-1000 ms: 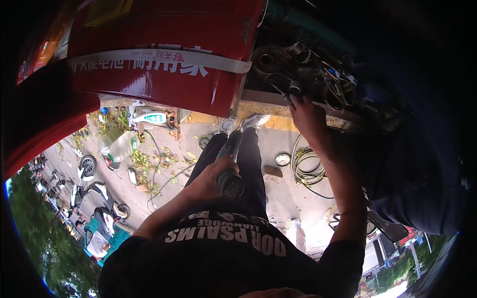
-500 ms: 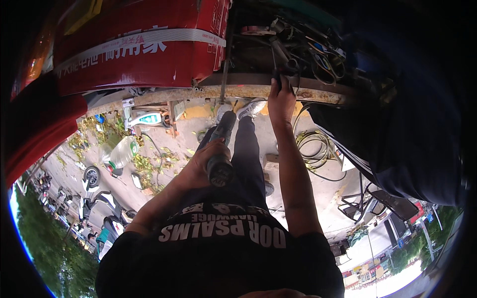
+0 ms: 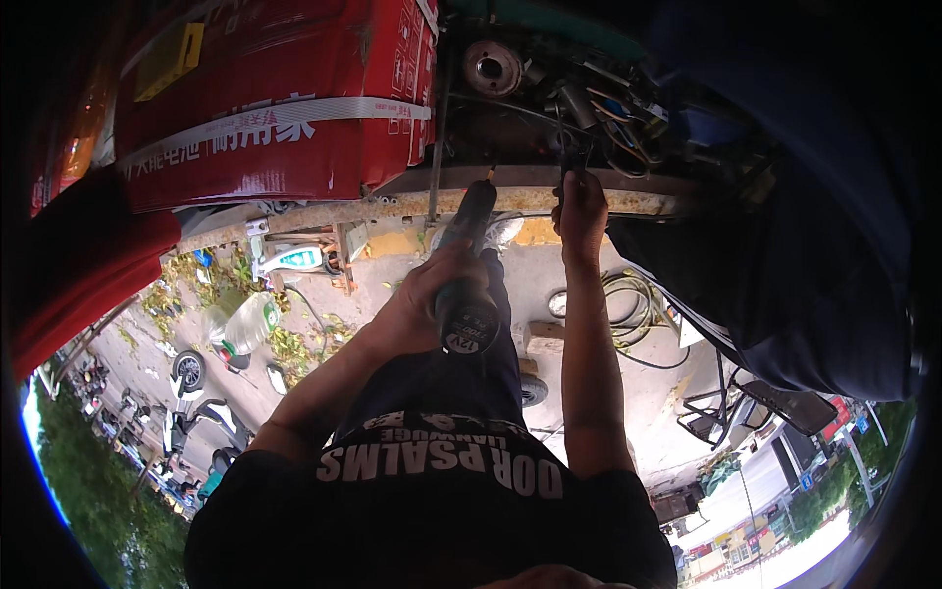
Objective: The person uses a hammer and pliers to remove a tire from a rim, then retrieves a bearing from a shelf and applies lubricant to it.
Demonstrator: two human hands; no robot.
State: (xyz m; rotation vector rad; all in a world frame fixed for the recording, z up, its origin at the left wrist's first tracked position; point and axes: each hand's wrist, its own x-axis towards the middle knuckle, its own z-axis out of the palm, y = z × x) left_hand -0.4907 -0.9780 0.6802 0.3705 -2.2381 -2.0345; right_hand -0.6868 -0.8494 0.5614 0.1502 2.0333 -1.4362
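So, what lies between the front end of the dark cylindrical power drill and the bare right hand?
In the head view, a stretch of rusty, yellowish-brown metal edge shows between the power drill and the right hand.

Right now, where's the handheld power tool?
In the head view, the power tool is near the middle of the picture, gripped by the left hand, below and to the right of the red box.

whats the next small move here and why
Probably lift the dark tool in the right grip clear of the metal parts: they lie crowded just beyond it and could snag it, while the left grip is occupied with the power drill.
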